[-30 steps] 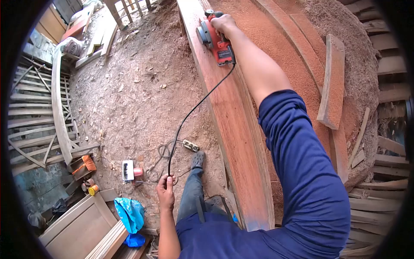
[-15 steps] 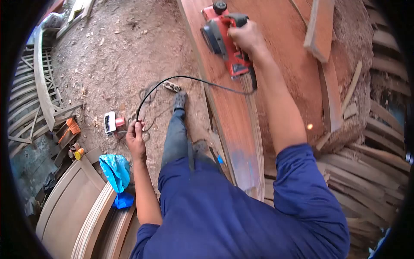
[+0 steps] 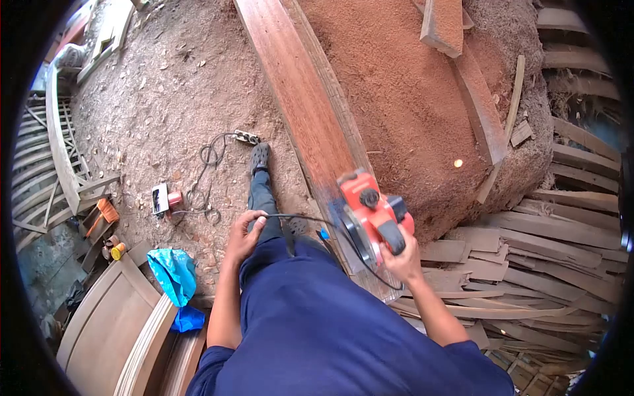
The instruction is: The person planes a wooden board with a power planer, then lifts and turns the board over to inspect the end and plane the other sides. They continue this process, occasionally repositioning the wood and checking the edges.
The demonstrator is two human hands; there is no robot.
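Much sawdust [image 3: 396, 105] flanks the board [image 3: 297, 92]; left hand [image 3: 244, 239] holds black cord [image 3: 300, 217], right hand [image 3: 401, 261] grips planer [image 3: 374, 214].

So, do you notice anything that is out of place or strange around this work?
What looks like a power strip lies on the littered ground by the toe of the shoe, a cable looped loosely beside it: odd, because a foot could catch it. On the board I see no plain damage.

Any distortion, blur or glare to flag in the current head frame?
Head view: fisheye bending, black corners, edge boards look bowed; head view: red power tool and right hand softly blurred, likely motion; head view: small bright spot on the sawdust, top left washed out.
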